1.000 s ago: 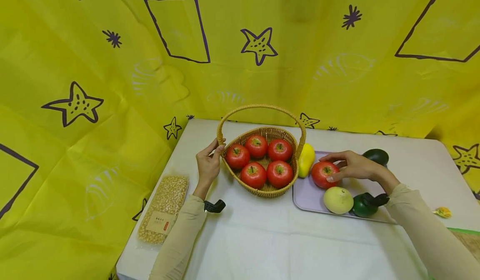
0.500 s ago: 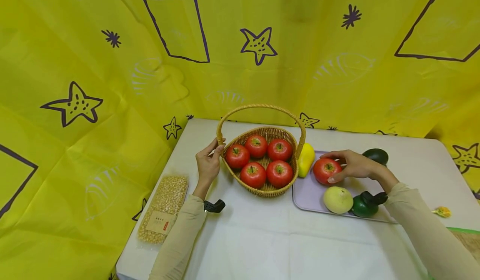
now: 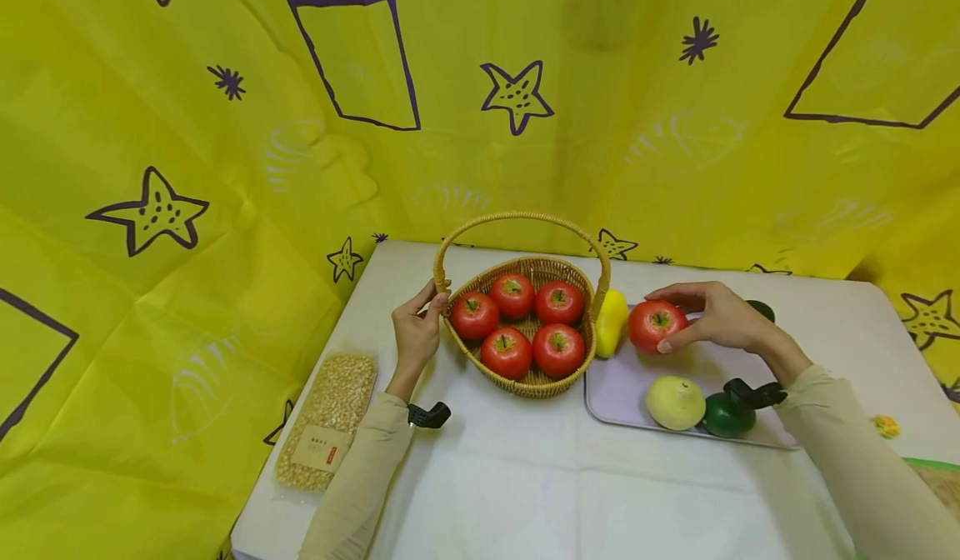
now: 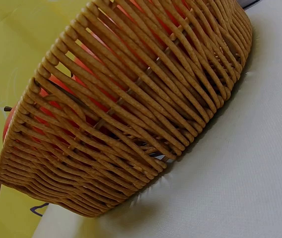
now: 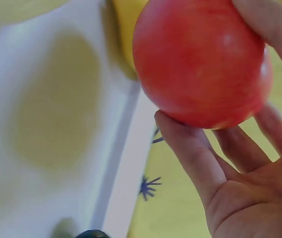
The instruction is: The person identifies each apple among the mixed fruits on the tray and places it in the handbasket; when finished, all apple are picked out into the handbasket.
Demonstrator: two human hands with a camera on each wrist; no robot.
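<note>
In the head view my right hand (image 3: pixel 716 320) holds a red apple (image 3: pixel 657 325) between thumb and fingers, over the lilac tray (image 3: pixel 615 406). The right wrist view shows the apple (image 5: pixel 200 62) raised off the tray, its shadow apart from it. My left hand (image 3: pixel 417 327) pinches the left end of the wicker basket (image 3: pixel 542 389), where its arched handle meets the rim. Several red apples (image 3: pixel 558 349) sit inside the basket. Up close in the left wrist view, the woven side (image 4: pixel 131 114) fills most of the picture, with a bit of thumb at the left edge.
A yellow mango (image 3: pixel 612 324) lies between basket and tray. On the tray's front are a pale yellow-green round fruit (image 3: pixel 676 402) and a dark green one (image 3: pixel 727 415). Another dark green fruit (image 3: pixel 762 310) is partly behind my right hand. A grain packet (image 3: pixel 330 414) lies left.
My right hand has lifted the apple up from the tray and moved it slightly right and away. My left hand and the basket have stayed in place.
</note>
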